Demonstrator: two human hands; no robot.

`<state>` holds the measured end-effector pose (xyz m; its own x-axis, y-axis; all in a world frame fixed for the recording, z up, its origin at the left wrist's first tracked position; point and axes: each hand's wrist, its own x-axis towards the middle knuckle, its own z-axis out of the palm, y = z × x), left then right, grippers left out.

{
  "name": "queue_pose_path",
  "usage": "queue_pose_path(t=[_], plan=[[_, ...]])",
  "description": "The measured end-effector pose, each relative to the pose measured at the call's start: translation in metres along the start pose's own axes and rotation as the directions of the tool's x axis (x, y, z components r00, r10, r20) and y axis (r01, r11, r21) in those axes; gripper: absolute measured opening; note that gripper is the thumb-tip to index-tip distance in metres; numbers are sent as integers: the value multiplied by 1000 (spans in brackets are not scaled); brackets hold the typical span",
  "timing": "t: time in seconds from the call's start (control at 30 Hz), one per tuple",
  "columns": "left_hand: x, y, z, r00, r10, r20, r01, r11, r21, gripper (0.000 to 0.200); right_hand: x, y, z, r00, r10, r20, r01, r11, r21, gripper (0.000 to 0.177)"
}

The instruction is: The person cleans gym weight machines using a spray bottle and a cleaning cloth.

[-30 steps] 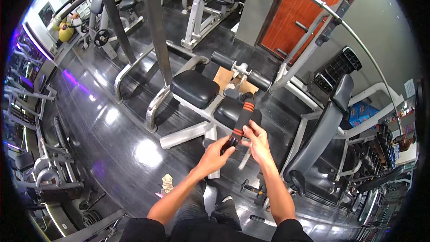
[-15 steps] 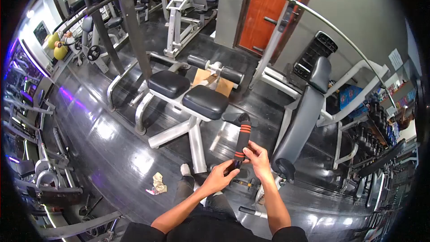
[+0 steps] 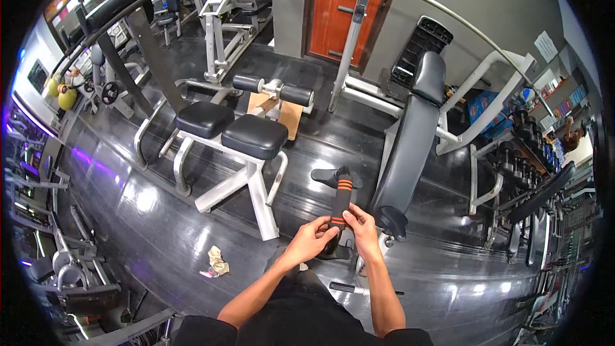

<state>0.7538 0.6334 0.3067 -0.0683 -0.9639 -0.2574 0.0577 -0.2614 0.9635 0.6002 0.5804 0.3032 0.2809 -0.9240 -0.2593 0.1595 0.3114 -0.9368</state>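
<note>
A push-up bar (image 3: 343, 200) with a black foam grip and orange-red stripes is in front of my body. Its dark flat foot (image 3: 325, 177) shows at the far end, while the near end is partly hidden by my hands. My left hand (image 3: 311, 240) closes on the near end of the bar from the left, fingertips at the lower stripes. From the other side, my right hand (image 3: 362, 227) pinches the foam just above those stripes, thumb on top.
Close on the right stands a padded incline bench (image 3: 410, 147) with a long barbell (image 3: 442, 9) racked above it. A machine with black seat pads (image 3: 256, 136) is ahead to the left. A crumpled cloth (image 3: 218, 261) lies on the floor. Dumbbells (image 3: 512, 163) sit on a rack at right.
My view has turned to the right, so the machine and bench have shifted left in the picture. Both hands stay on the push-up bar, whose far foot now shows more clearly.
</note>
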Motion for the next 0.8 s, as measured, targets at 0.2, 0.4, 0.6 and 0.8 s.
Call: queue_pose_path(t=[0.2,0.4,0.6,0.8], plan=[[42,8,3,993,-105,48,104,994,13,44,29,7,-22,997,51,-56,-50,998,26,49],[113,-5,4,993,-69,93,76,994,-75,42,90,7,-49,995,99,-5,-99,994,35,46],[195,-22,-10,988,-84,127,97,990,-105,36,163,13,-68,988,146,-48,-147,989,-20,48],[260,-41,-17,978,-117,172,135,987,-92,35,215,16,-84,969,238,-71,-237,971,20,45]])
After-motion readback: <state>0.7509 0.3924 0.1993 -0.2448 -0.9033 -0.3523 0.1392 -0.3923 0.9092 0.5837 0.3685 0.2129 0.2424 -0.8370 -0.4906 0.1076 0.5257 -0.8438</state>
